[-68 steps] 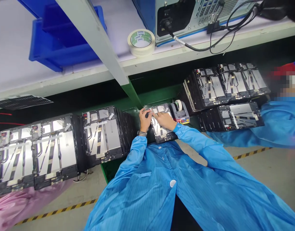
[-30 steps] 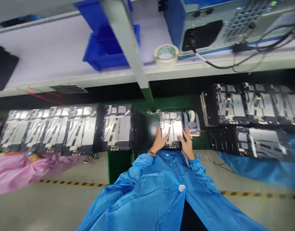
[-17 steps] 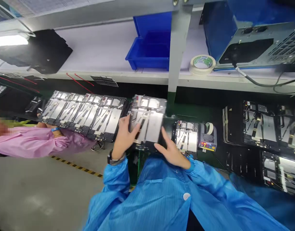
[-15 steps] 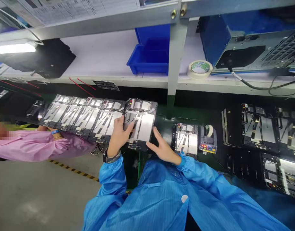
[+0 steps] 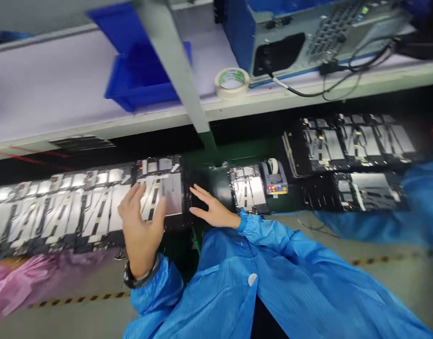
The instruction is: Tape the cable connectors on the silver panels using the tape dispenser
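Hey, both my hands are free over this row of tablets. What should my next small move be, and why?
Probably bring your right hand over to the lone tablet unit beside the tape dispenser. Both hands look empty, your left hand is open at the end of the row of tablets, and that unit lies apart from the row.

Tablet back panel (image 5: pixel 170 197) lying flat at right end of a row of matching panels (image 5: pixel 61 212), black frame, silver foil sheets, dark ribbon strips, small boards along top edge, touching its neighbour on the left. Left hand (image 5: pixel 140 228) open, fingers spread across panel's lower left; right hand (image 5: pixel 214 212) open, palm down, fingertips just beside panel's right edge
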### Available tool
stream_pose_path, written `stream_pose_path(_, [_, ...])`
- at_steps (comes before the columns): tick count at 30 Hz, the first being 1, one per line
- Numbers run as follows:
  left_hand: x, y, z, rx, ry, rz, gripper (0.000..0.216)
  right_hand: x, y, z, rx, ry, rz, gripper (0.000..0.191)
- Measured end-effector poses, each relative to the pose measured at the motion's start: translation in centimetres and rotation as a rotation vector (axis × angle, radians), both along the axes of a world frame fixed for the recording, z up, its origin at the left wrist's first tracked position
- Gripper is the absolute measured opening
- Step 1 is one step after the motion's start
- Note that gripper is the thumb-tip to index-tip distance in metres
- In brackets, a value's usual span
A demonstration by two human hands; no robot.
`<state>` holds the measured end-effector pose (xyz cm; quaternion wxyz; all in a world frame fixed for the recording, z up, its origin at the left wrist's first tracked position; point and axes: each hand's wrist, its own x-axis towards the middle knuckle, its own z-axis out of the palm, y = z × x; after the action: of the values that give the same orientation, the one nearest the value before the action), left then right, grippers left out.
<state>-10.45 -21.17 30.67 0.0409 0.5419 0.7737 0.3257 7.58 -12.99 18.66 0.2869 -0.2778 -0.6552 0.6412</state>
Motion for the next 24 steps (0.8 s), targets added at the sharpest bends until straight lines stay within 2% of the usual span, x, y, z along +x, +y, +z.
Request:
stream_pose_path(2, [3.4, 0.4, 0.5, 0.029, -0.171, -0.228, 0.055, 4.3, 0.3, -1.2, -0.106, 0.061, -0.127, 0.044])
stream_pose_path(3, [5.2, 0.8, 0.0, -0.005, -0.262, -0.386, 0.051, 7.1, 0.3, -2.3, -0.182, 0.08, -0.234, 0.034])
stream_pose_path(4, [6.9, 1.5, -1.2, -0.058, -0.343, -0.53, 0.047, 10.2, 0.2, -3.7, -0.281, 0.085, -0.375, 0.029])
stream_pose_path(5, [8.5, 2.4, -3.1, -0.121, -0.401, -0.633, 0.043, 13.4, 0.0, -5.4, -0.368, 0.078, -0.577, 0.028])
stream_pose_path(6, [10.0, 3.6, -5.6, -0.173, -0.429, -0.662, 0.04, 16.5, -0.1, -7.3, -0.415, 0.059, -0.852, 0.028])
stream_pose_path(8, [12.3, 6.2, -11.8, -0.167, -0.464, -0.532, 0.035, 21.7, -0.4, -11.6, -0.546, -0.027, -1.342, 0.028])
stream_pose_path(9, [13.1, 7.5, -15.1, -0.181, -0.469, -0.445, 0.033, 23.6, -0.5, -13.7, -0.661, -0.067, -1.462, 0.028])
stream_pose_path(11, [14.0, 9.8, -20.8, -0.225, -0.449, -0.314, 0.033, 25.8, -0.5, -17.2, -0.767, -0.087, -1.522, 0.029])
stream_pose_path(13, [14.5, 11.3, -24.4, -0.224, -0.395, -0.27, 0.037, 26.3, -0.4, -19.7, -0.823, -0.056, -1.491, 0.03])
stream_pose_path(14, [14.7, 11.9, -25.4, -0.211, -0.361, -0.269, 0.039, 26.2, -0.3, -20.5, -0.842, -0.03, -1.473, 0.03])
stream_pose_path(16, [15.3, 12.7, -26.0, -0.178, -0.297, -0.288, 0.042, 25.8, -0.1, -21.6, -0.873, 0.027, -1.436, 0.029])
stream_pose_path(20, [17.0, 14.1, -25.0, -0.162, -0.221, -0.322, 0.041, 25.2, 0.2, -22.6, -0.901, 0.107, -1.412, 0.024])
stream_pose_path(24, [18.7, 15.9, -24.2, -0.216, -0.162, -0.351, 0.039, 25.0, -0.3, -23.3, -0.887, 0.125, -1.505, 0.019])
